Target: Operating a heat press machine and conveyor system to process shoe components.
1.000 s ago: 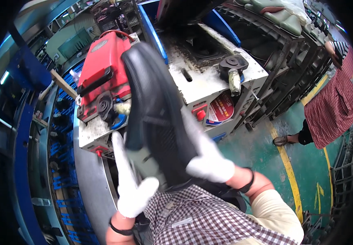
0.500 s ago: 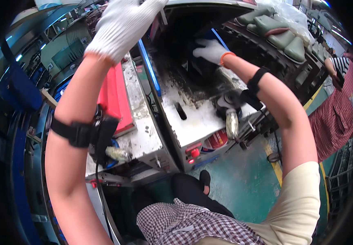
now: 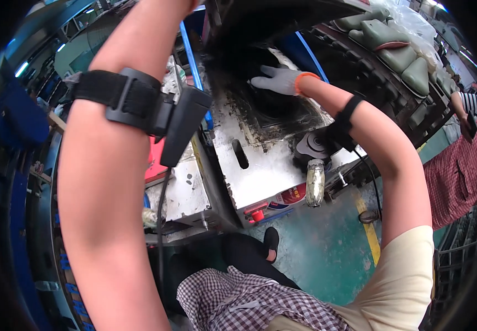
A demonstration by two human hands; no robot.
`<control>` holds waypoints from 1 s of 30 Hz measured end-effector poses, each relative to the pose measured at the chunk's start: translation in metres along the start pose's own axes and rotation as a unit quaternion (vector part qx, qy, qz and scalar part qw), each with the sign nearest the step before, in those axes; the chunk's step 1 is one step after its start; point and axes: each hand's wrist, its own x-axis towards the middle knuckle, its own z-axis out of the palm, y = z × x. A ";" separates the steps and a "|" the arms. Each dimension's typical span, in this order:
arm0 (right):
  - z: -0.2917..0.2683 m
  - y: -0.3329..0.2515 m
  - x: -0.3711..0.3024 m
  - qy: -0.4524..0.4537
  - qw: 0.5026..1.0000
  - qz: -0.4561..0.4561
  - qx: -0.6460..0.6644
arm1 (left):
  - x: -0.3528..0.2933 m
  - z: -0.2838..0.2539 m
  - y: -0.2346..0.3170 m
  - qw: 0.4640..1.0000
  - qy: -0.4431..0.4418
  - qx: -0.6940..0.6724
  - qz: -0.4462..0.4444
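My right hand (image 3: 280, 81), in a grey-white knit glove with an orange cuff, reaches into the dark space under the raised upper part (image 3: 282, 25) of a machine. Its fingers are stretched out and apart over a black, worn plate (image 3: 271, 110), and nothing shows in them. Whether the fingertips touch the plate I cannot tell. My left arm (image 3: 109, 182) stretches up past the top edge of the picture, so that hand is out of sight. Below the plate, the machine's white metal bed (image 3: 255, 176) has an oblong slot. A handle wrapped in shiny tape (image 3: 315, 185) sticks out at its right front.
Grey-green moulded pieces (image 3: 395, 49) lie piled on a dark rack at the upper right. A red block (image 3: 154, 160) rests on the neighbouring bench, half behind my left arm. A red button (image 3: 257, 215) sits on the machine's front. A person in a red checked garment (image 3: 456, 165) stands at right.
My left hand has moved up and out of the picture. My right hand has shifted slightly down and left, its fingers still apart. A red light by the front button no longer shows.
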 end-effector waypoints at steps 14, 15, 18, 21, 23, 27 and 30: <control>0.066 -0.030 -0.280 0.286 0.901 -0.327 0.010 | -0.187 0.097 -0.036 0.989 0.020 0.118 -0.082; 0.073 -0.031 -0.281 0.307 0.895 -0.323 0.020 | -0.201 0.108 -0.043 0.987 0.029 0.140 -0.070; 0.082 -0.023 -0.273 0.342 0.877 -0.337 -0.003 | -0.233 0.136 -0.068 0.974 0.077 0.214 0.008; 0.078 -0.018 -0.274 0.377 0.858 -0.347 -0.041 | -0.255 0.153 -0.083 0.965 0.058 0.255 0.002; 0.075 0.004 -0.276 0.433 0.830 -0.348 -0.056 | -0.256 0.156 -0.084 0.966 0.052 0.252 -0.003; 0.067 0.069 -0.259 0.537 0.798 -0.272 -0.027 | -0.255 0.159 -0.076 0.966 0.063 0.252 0.013; 0.056 0.080 -0.219 0.527 0.839 -0.135 0.005 | -0.256 0.159 -0.085 0.959 0.076 0.273 -0.002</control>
